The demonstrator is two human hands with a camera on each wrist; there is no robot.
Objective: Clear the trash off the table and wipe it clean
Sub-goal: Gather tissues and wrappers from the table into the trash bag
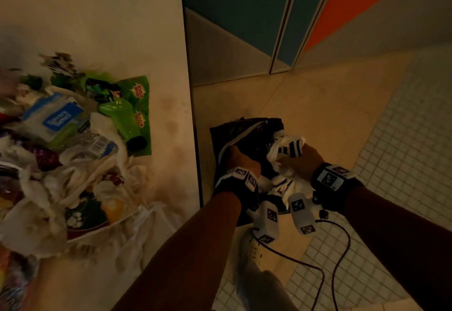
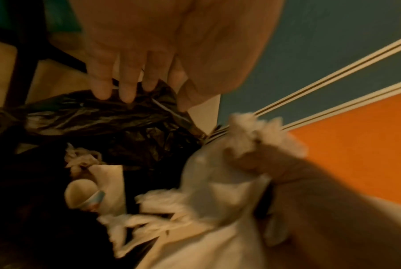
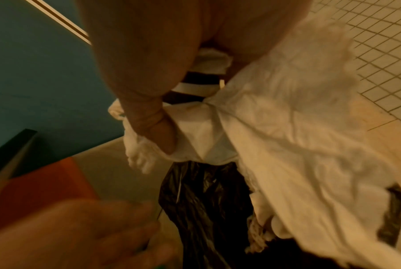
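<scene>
Trash (image 1: pixel 61 139) mostly lies piled on the desk (image 1: pixel 137 29) at left. On the floor to its right, the left hand (image 1: pixel 241 157) pinches the black bag (image 1: pixel 247 132) rim, while the right hand (image 1: pixel 297 159), grip closed on crumpled paper towels (image 1: pixel 285 150), hovers over the mouth. If the rim sags, towels could spill onto the floor.

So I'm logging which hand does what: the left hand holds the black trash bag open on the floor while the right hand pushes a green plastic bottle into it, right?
Not quite. The right hand grips crumpled white paper, not a bottle, as the right wrist view shows. The left hand does hold the black trash bag.
</scene>
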